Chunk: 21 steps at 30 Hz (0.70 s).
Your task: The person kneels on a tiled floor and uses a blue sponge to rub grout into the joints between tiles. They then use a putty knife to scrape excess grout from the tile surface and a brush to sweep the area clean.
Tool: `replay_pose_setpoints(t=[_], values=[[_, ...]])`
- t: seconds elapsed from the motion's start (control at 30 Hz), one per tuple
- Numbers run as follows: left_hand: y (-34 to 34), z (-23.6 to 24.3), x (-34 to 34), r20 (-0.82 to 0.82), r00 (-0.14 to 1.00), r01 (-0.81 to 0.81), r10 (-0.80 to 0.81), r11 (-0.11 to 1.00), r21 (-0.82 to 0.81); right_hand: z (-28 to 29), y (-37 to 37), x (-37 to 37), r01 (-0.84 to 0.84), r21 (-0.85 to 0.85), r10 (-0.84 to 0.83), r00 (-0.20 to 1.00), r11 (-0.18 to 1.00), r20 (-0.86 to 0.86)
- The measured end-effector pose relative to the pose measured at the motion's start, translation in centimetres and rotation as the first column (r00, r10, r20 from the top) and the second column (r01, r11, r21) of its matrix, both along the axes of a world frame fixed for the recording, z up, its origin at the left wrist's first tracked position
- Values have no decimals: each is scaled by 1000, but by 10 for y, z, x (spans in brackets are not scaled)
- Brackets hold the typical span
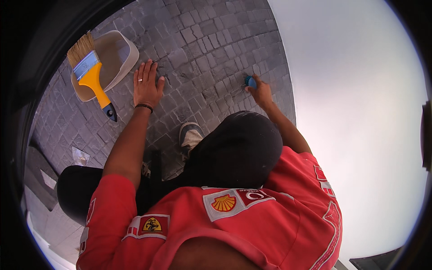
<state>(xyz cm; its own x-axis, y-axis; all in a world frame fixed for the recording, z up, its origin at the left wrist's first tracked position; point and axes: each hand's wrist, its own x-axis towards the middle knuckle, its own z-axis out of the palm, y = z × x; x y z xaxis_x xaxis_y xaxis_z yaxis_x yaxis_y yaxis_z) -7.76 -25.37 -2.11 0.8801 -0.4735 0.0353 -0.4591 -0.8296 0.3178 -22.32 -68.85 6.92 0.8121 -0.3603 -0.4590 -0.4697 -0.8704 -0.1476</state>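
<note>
My left hand (147, 88) rests on the grey cobbled paving (193, 67) with its fingers stretched out, a ring on one finger. Just left of it lies a beige dustpan (124, 74). A wide paintbrush (94, 83) with a yellow handle, dark tip and pale bristles lies across the dustpan. My right hand (260, 91) grips a small blue scrub brush (250, 82) at the paving, near the base of the white wall.
The white wall (355, 112) runs along my right side. My dark-clad knee (236, 148) is bent between my arms, above my shoe (191, 135). A small pale scrap (80, 156) lies on the ground at the left.
</note>
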Motion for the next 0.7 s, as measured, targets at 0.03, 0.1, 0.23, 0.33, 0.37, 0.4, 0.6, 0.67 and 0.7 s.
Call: replay_pose_setpoints(t=[0.03, 0.1, 0.23, 0.33, 0.37, 0.4, 0.6, 0.67, 0.7], values=[[0, 0, 0, 12, 1000, -4, 4, 1000, -2, 1, -6, 6, 59, -29, -56, 994, 998, 93], [-1, 0, -1, 9, 1000, -5, 5, 1000, 2, 9, -10, 17, 226, -65, -216, 967, 972, 138], [1, 1, 2, 15, 1000, 6, -6, 1000, 3, 35, 27, 17, 306, 34, -308, 946, 951, 101], [1, -1, 0, -2, 1000, -26, 26, 998, -56, 35, 77, -3, 0, 113, -2, 1000, 994, 23], [1, -2, 0, 4, 999, -39, 39, 997, -67, 26, 89, -6, -131, 135, 143, 987, 982, -79], [1, -2, 0, 19, 998, -56, 58, 996, -62, 16, 94, -5, -160, 126, 160, 987, 979, 9], [0, -1, 0, 15, 993, -119, 119, 993, 2, -26, 15, 90, 33, 71, -54, 942, 997, 331], [0, 0, -1, -30, 988, -153, 154, 987, 50, -17, -6, 127, 66, -30, -53, 945, 997, 322], [0, 0, 0, -14, 988, -152, 152, 988, 29, -14, -11, 138, 65, -60, -47, 965, 996, 259]])
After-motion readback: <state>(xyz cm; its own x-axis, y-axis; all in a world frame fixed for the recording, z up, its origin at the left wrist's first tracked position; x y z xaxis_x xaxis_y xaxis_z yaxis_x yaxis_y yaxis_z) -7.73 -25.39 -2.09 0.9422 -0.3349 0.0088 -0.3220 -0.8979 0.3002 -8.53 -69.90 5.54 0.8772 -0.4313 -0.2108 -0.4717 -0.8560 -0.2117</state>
